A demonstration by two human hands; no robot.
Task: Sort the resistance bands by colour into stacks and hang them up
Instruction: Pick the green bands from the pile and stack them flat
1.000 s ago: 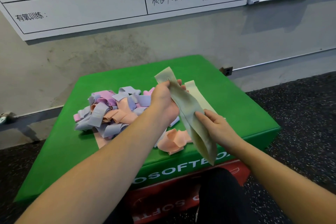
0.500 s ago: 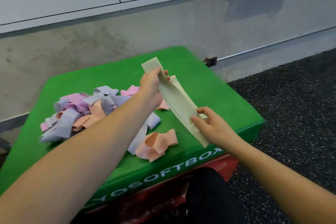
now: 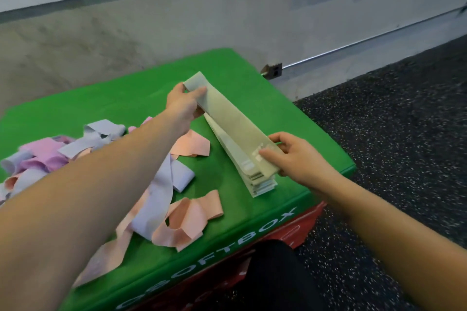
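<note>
Flat pale-green elastic resistance band (image 3: pixel 228 122): far end pinched by left hand (image 3: pixel 183 106), near end pinched by right hand (image 3: pixel 300 156), directly over stack of matching pale-green bands (image 3: pixel 257 183) on green padded soft box (image 3: pixel 121 98). Loose lilac, pink and peach bands (image 3: pixel 83 144) heaped left.

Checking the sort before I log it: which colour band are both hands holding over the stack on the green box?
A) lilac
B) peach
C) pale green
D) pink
C: the left hand and right hand hold the ends of a pale green band above the pale green stack.
</note>
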